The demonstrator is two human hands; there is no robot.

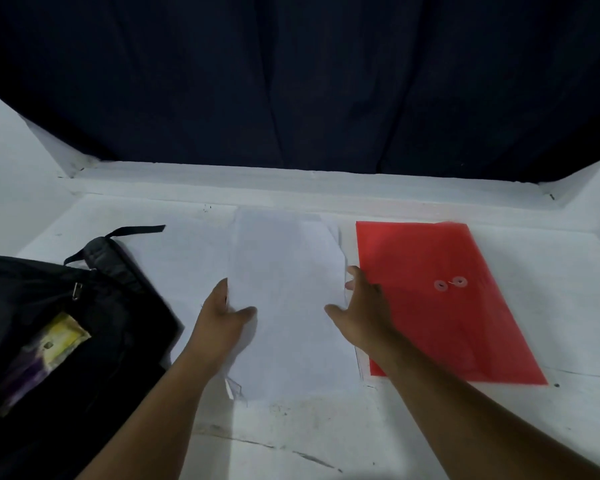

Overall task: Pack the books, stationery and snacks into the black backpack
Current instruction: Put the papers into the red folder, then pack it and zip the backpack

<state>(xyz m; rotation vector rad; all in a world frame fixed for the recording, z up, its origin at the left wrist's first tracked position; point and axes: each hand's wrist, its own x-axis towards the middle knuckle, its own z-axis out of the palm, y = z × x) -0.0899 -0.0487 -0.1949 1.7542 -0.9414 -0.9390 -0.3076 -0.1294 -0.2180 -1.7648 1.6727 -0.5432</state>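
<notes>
A stack of white papers in a clear sleeve (pixel 288 306) lies flat in the middle of the white table. My left hand (pixel 224 318) grips its left edge, thumb on top and fingers under the edge. My right hand (pixel 359 308) holds the right edge, thumb on top of the sheets. A red plastic document folder (pixel 465 323) with a string clasp lies to the right, partly under my right forearm. The black backpack (pixel 59 341) lies open at the left, with a yellow and purple snack packet (pixel 45 355) inside it.
The white table (pixel 326 438) has scuffed marks near its front. A raised white ledge (pixel 291 188) runs along the back, with a dark blue curtain (pixel 291 81) behind it. A backpack strap (pixel 136 232) sticks out toward the papers.
</notes>
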